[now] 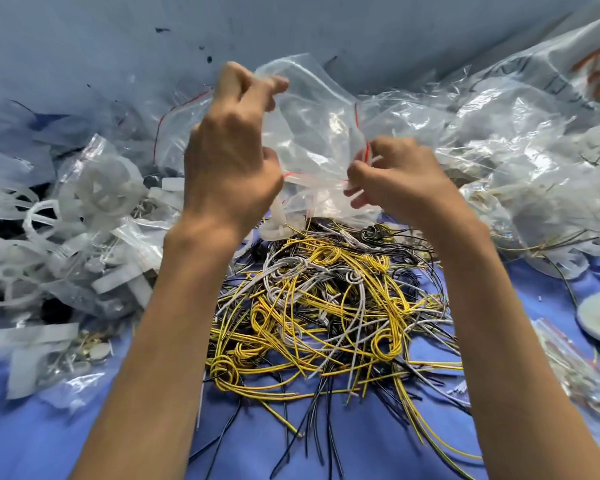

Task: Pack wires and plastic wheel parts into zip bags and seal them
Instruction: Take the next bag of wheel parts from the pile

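Left hand [229,161]: raised above the pile, fingers curled, pinching the upper fold of the zip bag [312,133].
Right hand [395,181]: lower and further right, fingers bent, pinching the bag's red-lined mouth.
Zip bag: clear and crumpled, held in the air between both hands, over the far edge of the wires [326,306]; contents too unclear to tell.
Wires: yellow, white and black, tangled in a heap on the blue surface [274,445], between the forearms.
Wheel parts [97,188]: white plastic, some bagged, heaped on the left, close against the left forearm.
Loose bags [499,150]: piled on the right, crowding the held bag.
Open room: bare blue surface only near the body; wall [291,29] just behind the bag.
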A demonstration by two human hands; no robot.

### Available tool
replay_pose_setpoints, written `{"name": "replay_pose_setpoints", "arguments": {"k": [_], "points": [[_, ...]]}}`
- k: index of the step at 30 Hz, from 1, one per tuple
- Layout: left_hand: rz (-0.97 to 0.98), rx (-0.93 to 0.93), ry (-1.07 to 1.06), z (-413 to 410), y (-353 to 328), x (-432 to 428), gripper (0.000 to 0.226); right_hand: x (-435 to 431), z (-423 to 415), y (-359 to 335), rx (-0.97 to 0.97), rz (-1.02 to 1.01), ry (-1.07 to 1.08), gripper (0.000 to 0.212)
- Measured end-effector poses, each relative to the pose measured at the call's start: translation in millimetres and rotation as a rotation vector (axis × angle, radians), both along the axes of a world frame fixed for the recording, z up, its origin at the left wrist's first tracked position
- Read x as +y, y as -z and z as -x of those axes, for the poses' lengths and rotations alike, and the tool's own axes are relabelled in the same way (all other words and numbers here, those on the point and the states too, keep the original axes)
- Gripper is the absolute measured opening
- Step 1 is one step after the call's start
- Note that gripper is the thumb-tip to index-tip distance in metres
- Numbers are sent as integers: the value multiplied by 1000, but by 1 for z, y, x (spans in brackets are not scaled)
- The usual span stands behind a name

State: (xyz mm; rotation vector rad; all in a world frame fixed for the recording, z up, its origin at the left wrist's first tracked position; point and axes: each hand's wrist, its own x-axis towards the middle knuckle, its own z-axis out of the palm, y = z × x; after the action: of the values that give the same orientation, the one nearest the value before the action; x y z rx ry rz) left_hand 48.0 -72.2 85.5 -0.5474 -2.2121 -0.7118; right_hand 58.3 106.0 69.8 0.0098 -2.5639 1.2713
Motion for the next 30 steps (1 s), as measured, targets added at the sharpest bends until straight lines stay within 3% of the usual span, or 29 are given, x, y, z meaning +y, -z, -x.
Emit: {"name": "replay_pose_setpoints", "arguments": {"k": [2,4,6,8,12,14,16,19,25,30], "points": [[13,13,-23,0,0,-1,67,1,1,3,33,-123,45,25],[79,5,-50,0,0,-1,72,-6,0,1,340,-197,99,36],[163,-23,-45,0,2,1,74,-16,-6,-6,675,-189,74,24],[253,-89,48,0,4,7,72,-21,-8,-10,770,-181,-42,10],[384,-255,175,5,11,8,69,-24,-9,-2,361,-262,-144,14],[344,-291,186,8,13,1,75,-14,-6,4,96,-466,-119,37],[302,-294,184,10,12,-4,74,-8,-7,7,-80,-540,-144,67],[246,-281,168,9,9,-2,66,-12,-4,11,-39,-576,-124,81],[228,-277,57,16,10,-11,53,-14,6,22,-41,-585,-51,56],[197,-290,-35,19,16,-12,58,-20,6,25,26,-554,-70,88]]}}
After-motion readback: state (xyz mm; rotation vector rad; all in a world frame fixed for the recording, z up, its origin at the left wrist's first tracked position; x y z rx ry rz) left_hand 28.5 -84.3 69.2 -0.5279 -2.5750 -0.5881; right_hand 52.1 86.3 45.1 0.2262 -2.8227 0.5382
